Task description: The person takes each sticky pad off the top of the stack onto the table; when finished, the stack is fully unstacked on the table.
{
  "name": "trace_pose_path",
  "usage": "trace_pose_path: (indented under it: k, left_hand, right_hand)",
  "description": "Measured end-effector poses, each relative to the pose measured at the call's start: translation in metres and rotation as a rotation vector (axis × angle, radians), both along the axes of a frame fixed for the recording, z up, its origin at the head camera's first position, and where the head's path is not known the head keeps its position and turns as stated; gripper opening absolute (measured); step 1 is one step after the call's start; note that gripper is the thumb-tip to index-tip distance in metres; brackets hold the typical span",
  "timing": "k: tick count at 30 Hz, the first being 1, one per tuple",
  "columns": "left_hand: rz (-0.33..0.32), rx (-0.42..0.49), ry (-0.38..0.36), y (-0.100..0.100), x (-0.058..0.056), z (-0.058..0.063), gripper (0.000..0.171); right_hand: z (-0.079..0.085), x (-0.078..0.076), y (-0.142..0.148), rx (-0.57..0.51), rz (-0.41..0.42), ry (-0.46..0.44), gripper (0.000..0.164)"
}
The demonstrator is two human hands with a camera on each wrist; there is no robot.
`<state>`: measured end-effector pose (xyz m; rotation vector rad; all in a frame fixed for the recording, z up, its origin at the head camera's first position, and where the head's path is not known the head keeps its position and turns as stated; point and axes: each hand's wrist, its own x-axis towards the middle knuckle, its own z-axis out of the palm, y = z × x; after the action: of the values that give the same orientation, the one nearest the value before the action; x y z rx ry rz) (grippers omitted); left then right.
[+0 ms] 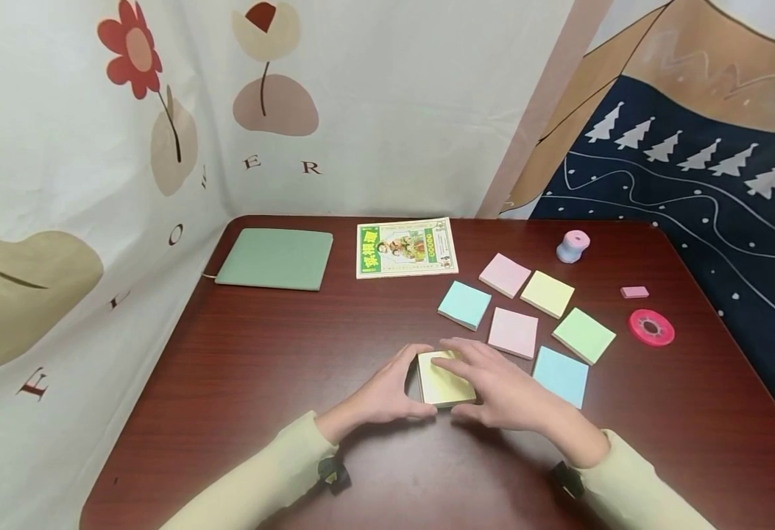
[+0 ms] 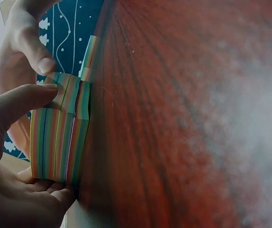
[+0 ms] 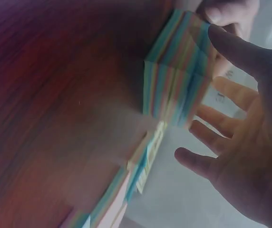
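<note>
Sticky-note stack, yellow on top, sits between my two grips, on the bench, about midway from left edge to right edge and well in from the far edge. Wrist feeds show banded multicolour sides with dark seams; I read that as several pads piled up. Top face is near square, so no clear long axis from above.

Key relation, my judgement: stack lies directly right of the left grip and left of the right grip. Left is nearer, in contact. It's grasping the stack, thumb at the near side, fingers round the far side. Right is loose, fingers spread and arched over the stack's right part; can't confirm how firmly it touches, if at all.

Toward the far-right corner, single pads lie flat: aqua pad, near pink pad, far pink pad, yellow pad, green pad, and blue pad just beside the right grip.

Containers: none I can make out.

Further out: green folder-like sheet at far-left corner, booklet by far edge, pink-and-blue roll near far-right corner, small pink block and red ring toward right edge.
</note>
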<state>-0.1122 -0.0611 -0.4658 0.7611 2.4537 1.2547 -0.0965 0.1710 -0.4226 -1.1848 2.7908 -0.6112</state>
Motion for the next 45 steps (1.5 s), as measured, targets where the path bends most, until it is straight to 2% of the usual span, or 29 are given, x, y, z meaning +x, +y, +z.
trace_pose_path:
  k: [4,16,25,30,36,42,45]
  left_hand:
    - [-0.001,0.005,-0.008,0.000,0.001,0.000,0.092]
    - [0.002,-0.010,0.013,0.002,0.001,-0.001,0.089]
    - [-0.004,-0.007,0.026,0.001,-0.001,-0.002,0.089]
    - [0.000,-0.014,0.016,0.001,-0.001,-0.003,0.088]
    - [-0.001,-0.023,0.024,0.001,-0.001,-0.004,0.085]
    - [-0.002,-0.027,0.023,0.001,0.000,-0.004,0.084]
    - [-0.004,-0.028,0.022,0.001,0.000,-0.003,0.084]
  right_hand:
    - [-0.005,-0.004,-0.008,0.007,0.029,-0.017,0.071]
    - [-0.008,-0.010,-0.012,-0.017,0.020,-0.006,0.073]
    - [-0.002,-0.007,-0.003,-0.007,-0.028,-0.026,0.072]
    - [0.008,-0.001,0.023,-0.048,-0.122,-0.033,0.072]
    - [0.015,0.011,0.079,-0.078,-0.313,-0.015,0.074]
    - [0.009,0.024,0.146,-0.058,-0.500,0.007,0.076]
    - [0.002,0.029,0.175,-0.025,-0.577,-0.030,0.079]
